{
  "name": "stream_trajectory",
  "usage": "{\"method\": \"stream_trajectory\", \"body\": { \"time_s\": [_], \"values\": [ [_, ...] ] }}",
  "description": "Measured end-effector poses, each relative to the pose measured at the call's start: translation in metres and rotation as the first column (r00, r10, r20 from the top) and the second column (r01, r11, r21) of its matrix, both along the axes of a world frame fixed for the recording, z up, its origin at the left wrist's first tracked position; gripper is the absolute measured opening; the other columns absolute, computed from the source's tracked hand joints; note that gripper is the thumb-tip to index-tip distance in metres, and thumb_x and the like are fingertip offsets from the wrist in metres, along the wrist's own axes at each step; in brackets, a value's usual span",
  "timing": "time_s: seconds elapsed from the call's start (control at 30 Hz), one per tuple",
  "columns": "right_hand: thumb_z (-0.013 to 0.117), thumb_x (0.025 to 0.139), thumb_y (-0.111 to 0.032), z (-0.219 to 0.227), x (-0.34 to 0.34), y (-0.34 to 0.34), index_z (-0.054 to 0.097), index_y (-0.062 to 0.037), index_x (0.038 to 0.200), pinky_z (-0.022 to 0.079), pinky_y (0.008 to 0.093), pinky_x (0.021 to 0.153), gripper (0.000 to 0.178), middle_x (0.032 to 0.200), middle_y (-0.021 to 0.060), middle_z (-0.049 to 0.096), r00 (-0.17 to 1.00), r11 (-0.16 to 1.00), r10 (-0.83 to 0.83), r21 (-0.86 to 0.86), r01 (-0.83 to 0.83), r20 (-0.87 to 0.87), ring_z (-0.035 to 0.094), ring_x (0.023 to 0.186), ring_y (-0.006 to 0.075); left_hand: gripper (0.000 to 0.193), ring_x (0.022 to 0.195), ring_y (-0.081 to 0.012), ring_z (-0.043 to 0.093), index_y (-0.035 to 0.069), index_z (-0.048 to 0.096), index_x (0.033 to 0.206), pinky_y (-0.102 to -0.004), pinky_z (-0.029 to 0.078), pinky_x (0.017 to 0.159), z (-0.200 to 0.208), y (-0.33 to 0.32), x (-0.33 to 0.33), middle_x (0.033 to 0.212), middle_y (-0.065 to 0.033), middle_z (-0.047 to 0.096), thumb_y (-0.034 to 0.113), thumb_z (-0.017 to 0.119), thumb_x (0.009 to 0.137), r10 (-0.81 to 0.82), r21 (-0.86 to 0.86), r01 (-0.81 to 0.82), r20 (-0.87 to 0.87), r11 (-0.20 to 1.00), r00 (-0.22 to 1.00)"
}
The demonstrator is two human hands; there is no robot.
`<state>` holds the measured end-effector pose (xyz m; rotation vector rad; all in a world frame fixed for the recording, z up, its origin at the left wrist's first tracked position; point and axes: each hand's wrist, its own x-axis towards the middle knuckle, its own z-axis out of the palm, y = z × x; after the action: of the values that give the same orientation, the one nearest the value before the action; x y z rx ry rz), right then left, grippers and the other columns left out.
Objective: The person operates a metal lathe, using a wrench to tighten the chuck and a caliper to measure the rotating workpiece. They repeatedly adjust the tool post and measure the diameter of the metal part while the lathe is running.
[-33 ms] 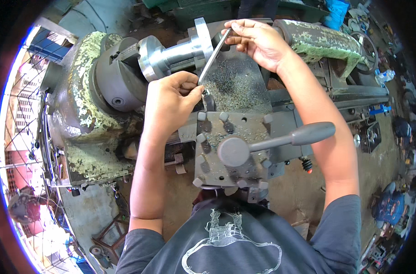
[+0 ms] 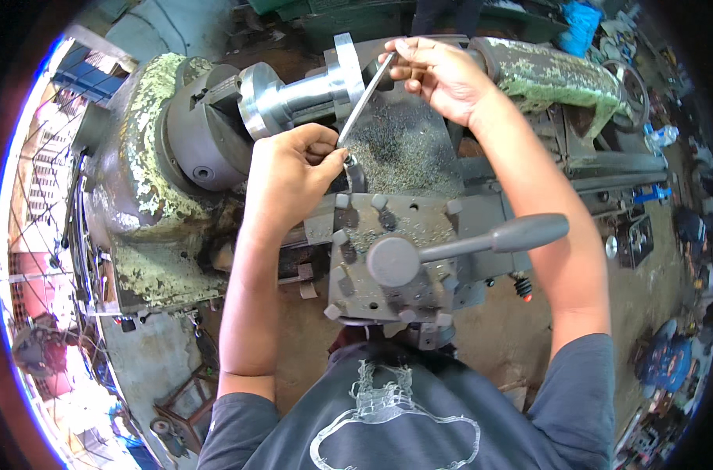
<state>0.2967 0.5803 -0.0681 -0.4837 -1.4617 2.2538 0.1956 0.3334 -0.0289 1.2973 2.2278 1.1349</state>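
A thin, straight metal strip [image 2: 364,100] slants between my two hands; whether it is a steel rule I cannot tell. Its lower end is pinched by my left hand [image 2: 294,171], just above the lathe's tool post [image 2: 355,270]. Around its upper end the fingers of my right hand [image 2: 439,77] are closed. Behind the strip lies a shiny flanged metal workpiece [image 2: 308,97], set in the lathe chuck [image 2: 204,129]. The strip passes close to the workpiece's right flange [image 2: 347,66]; contact cannot be made out. A cutting tool [image 2: 356,174] points from the tool post toward the workpiece.
The tool post's lever [image 2: 490,239] sticks out to the right, under my right forearm. Metal chips [image 2: 407,160] cover the cross slide. At the back right stands the tailstock [image 2: 556,70] with its handwheel [image 2: 629,94]. The green, worn headstock [image 2: 141,149] is on the left.
The view has shifted slightly. Both hands keep the same hold on the strip, and the workpiece stays in place.
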Motion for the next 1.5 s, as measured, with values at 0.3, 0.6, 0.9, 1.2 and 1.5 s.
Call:
{"method": "stream_trajectory", "body": {
  "time_s": [0.3, 0.6, 0.9, 1.2, 1.5],
  "values": [
    [0.06, 0.094, -0.014, -0.012, -0.015, 0.016, 0.069, -0.0052, 0.087, 0.038, 0.0207, 0.049, 0.015, 0.071, -0.002, 0.062, 0.994, 0.773, -0.031, 0.633, -0.041, 0.102, 0.054, 0.056, 0.0054, 0.018, 0.068, -0.0088, 0.063, -0.005, 0.073, 0.092, -0.0274, 0.052, 0.065, 0.027, 0.021, -0.008, 0.074, -0.0052, 0.071, 0.006, 0.073, 0.078, -0.08, -0.309, 0.033, -0.142, 0.95, 0.987],
    [0.062, 0.089, -0.028, 0.001, 0.023, 0.005, 0.071, -0.0056, 0.08, 0.053, 0.0447, 0.065, 0.025, 0.079, 0.0211, 0.067, 0.981, 0.208, -0.185, 0.974, 0.093, -0.055, 0.066, 0.073, 0.0422, 0.016, 0.065, -0.0373, 0.064, -0.001, 0.07, 0.078, -0.0429, 0.052, 0.065, 0.036, 0.048, 0.009, 0.069, -0.0241, 0.063, 0.003, 0.063, 0.065, -0.221, -0.43, -0.048, -0.553, 0.902, 0.803],
    [0.059, 0.09, -0.019, 0.014, 0.029, 0.006, 0.061, 0.0007, 0.072, 0.051, 0.0466, 0.068, 0.027, 0.078, 0.023, 0.066, 0.993, 0.137, -0.074, 0.988, -0.077, 0.088, 0.065, 0.075, 0.0409, 0.019, 0.085, -0.0404, 0.072, -0.003, 0.074, 0.088, -0.0465, 0.058, 0.079, 0.034, 0.073, 0.046, 0.088, -0.0262, 0.072, 0.002, 0.062, 0.075, -0.147, -0.479, -0.075, -0.41, 0.875, 0.9],
    [0.057, 0.095, -0.023, 0.012, 0.03, 0.003, 0.068, -0.0033, 0.092, 0.052, 0.0464, 0.076, 0.023, 0.089, 0.0217, 0.069, 0.984, 0.16, 0.165, 0.982, -0.101, 0.074, 0.066, 0.084, 0.0428, 0.055, 0.125, -0.0389, 0.059, -0.007, 0.05, 0.132, -0.0525, 0.045, 0.106, 0.038, 0.085, 0.082, 0.132, -0.0273, 0.06, 0.012, 0.061, 0.082, -0.17, -0.637, -0.083, -0.325, 0.766, 0.93],
    [0.059, 0.092, -0.039, 0.012, 0.028, -0.011, 0.076, -0.0116, 0.083, 0.054, 0.0523, 0.078, 0.033, 0.086, 0.0208, 0.071, 0.978, 0.051, -0.15, 0.989, -0.139, 0.145, 0.068, 0.085, 0.0439, 0.029, 0.093, -0.0336, 0.073, 0.0, 0.07, 0.107, -0.0424, 0.059, 0.08, 0.016, 0.078, 0.091, 0.098, -0.0204, 0.074, 0.009, 0.067, 0.079, 0.098, -0.309, -0.334, -0.585, 0.891, 0.805]
  ]
}}
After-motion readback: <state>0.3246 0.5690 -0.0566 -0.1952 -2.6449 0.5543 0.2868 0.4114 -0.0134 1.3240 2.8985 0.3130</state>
